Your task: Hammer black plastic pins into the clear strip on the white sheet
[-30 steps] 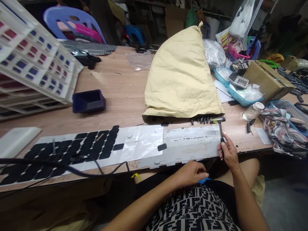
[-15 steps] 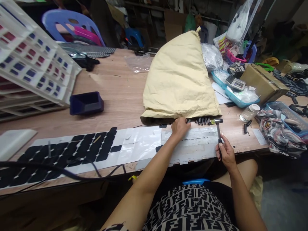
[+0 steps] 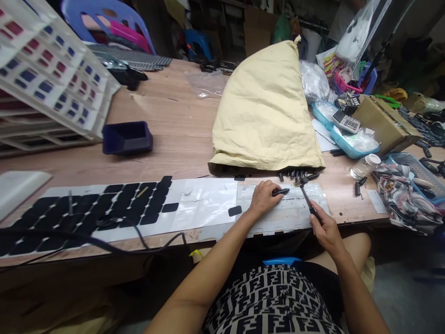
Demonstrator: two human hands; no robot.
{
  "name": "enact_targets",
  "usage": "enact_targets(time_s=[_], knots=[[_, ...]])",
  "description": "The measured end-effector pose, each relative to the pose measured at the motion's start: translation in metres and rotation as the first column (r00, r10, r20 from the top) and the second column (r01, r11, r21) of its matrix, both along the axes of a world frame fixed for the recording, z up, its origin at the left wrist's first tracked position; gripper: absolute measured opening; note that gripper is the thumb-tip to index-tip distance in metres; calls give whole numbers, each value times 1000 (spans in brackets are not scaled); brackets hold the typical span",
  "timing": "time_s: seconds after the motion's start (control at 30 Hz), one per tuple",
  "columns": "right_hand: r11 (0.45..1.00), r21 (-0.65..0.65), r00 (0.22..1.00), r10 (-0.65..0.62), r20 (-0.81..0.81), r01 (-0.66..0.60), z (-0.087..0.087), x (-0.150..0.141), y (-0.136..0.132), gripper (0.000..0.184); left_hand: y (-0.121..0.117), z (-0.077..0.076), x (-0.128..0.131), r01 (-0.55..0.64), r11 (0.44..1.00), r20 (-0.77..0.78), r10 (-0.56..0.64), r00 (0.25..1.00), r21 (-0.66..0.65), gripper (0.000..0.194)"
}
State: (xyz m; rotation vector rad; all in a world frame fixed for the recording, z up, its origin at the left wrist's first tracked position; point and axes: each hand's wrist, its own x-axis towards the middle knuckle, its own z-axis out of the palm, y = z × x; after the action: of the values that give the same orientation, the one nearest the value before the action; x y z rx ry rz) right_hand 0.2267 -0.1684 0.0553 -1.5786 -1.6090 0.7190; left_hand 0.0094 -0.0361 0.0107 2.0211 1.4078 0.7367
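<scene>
From my end of the feed, I have the left hand (image 3: 266, 197) low over the grey board (image 3: 295, 214) at the near edge of the counter (image 3: 170, 134). Its fingers are curled in, closed around a slim black cylindrical piece (image 3: 281, 191) whose far end pokes out to the right, lying roughly level just above or on the board; I can't tell whether it touches.

My right hand (image 3: 325, 227) is wrapped around the black handle of a small hammer (image 3: 308, 200), tilted so the head sits up and to the left, near the short row of black pieces (image 3: 296, 175) along the sack's front edge. I can't make out whether the head touches anything.

The pale yellow sack (image 3: 266, 111) stands just behind the board. Left of the board I see a white sheet (image 3: 205, 199) carrying rows of rounded black pads (image 3: 127, 204), with dark cables crossing in front of it. Further back on that side are a dark purple bin (image 3: 127, 139) and a white plastic basket (image 3: 74, 99). Over to the right, a lidded clear jar (image 3: 364, 168) stands beside a patterned cloth (image 3: 405, 202), with a calculator (image 3: 346, 122) and a cardboard box (image 3: 384, 123) beyond.
</scene>
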Motion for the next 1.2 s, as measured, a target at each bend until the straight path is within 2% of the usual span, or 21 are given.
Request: enact_targets(time_s=[0.1, 0.2, 0.33, 0.4, 0.57, 0.67, 0.77, 0.83, 0.9, 0.97, 1.03, 1.1, 1.17, 1.2], knots=[[997, 51, 988, 51, 148, -59, 9, -10, 0, 48, 1, 1, -1, 7, 1000, 1, -7, 1000, -4, 12], [993, 82, 979, 69, 193, -86, 11, -17, 1, 50, 0, 4, -1, 2, 1000, -8, -2, 1000, -17, 13], [996, 14, 967, 79, 244, -85, 7, -19, 0, 52, 1, 9, 0, 16, 999, -24, -17, 1000, -52, 16], [997, -7, 961, 82, 262, -83, 6, -19, 0, 52, 2, 11, -1, 23, 997, -31, -25, 999, -73, 16], [994, 37, 965, 94, 244, -107, 8, -26, 0, 51, 2, 13, -2, 28, 997, -26, -30, 999, -66, 15], [990, -16, 961, 141, 239, -141, 8, -29, 1, 50, 1, 13, -2, 27, 998, -20, -28, 999, -64, 14], [990, -32, 969, 141, 204, -137, 6, -24, 4, 47, 2, 11, -1, 34, 997, -12, -35, 999, -73, 14], [997, -17, 985, 71, 158, -69, 4, -16, 9, 45, 4, 10, -2, 40, 997, -9, -41, 999, -73, 16], [998, -41, 998, -36, 49, 38, 0, -7, 14, 47, 6, 11, -3, 47, 997, -13, -48, 999, -65, 17], [984, -121, 978, -147, -147, 130, -5, 2, 20, 54, 4, 14, -5, 64, 997, -7, -64, 998, -49, 17], [968, -168, 910, -235, -341, 187, -9, 8, 25, 60, -8, 20, -6, 129, 991, 46, -127, 991, -31, 17], [957, -175, 839, -288, -462, 233, -12, 12, 28, 64, -34, 27, -5, 274, 961, 143, -269, 953, -20, 20], [953, -168, 806, -304, -507, 254, -14, 13, 29, 64, -69, 28, 0, 492, 870, 226, -474, 851, -26, 24], [955, -163, 806, -298, -512, 249, -15, 13, 29, 63, -87, 26, 3, 609, 792, 247, -582, 775, -44, 25]])
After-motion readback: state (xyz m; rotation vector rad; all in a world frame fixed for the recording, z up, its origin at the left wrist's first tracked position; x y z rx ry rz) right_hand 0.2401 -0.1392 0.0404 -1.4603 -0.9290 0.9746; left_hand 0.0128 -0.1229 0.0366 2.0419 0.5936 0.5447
